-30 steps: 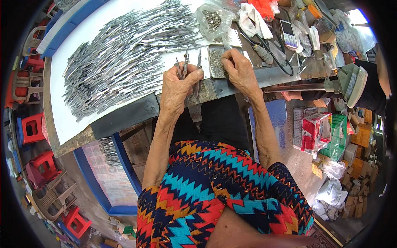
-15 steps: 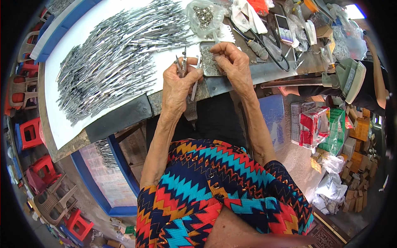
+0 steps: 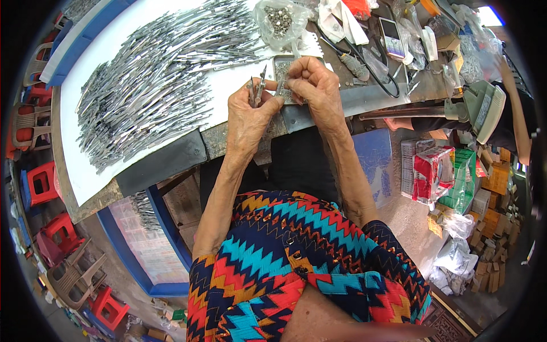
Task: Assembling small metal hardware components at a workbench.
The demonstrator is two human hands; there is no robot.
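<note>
My left hand (image 3: 249, 117) is closed around a few slim, pointed metal pieces (image 3: 260, 88), their tips sticking up past my fingers. Close beside it, my right hand (image 3: 320, 94) pinches at the end of a flat metal strip (image 3: 280, 86) between the two hands. Any small part in the right fingertips is hidden. Behind and partly under the right hand lies a shallow metal tray (image 3: 279, 61) of tiny metal bits. A broad pile of long thin metal pieces (image 3: 154, 85) covers the white sheet (image 3: 85, 179) to the left.
A clear plastic bag (image 3: 268, 37) of small round metal parts lies beyond the tray. To the right are a black cable (image 3: 393, 85), a white handheld device (image 3: 392, 37) and a grey-green lamp-like head (image 3: 487, 111). A blue-rimmed tray (image 3: 171, 228) sits below the table's front edge.
My right hand has shifted slightly left, off the tray toward my left hand. The pointed pieces in my left hand have tilted right, and the strip now stands between both hands.
</note>
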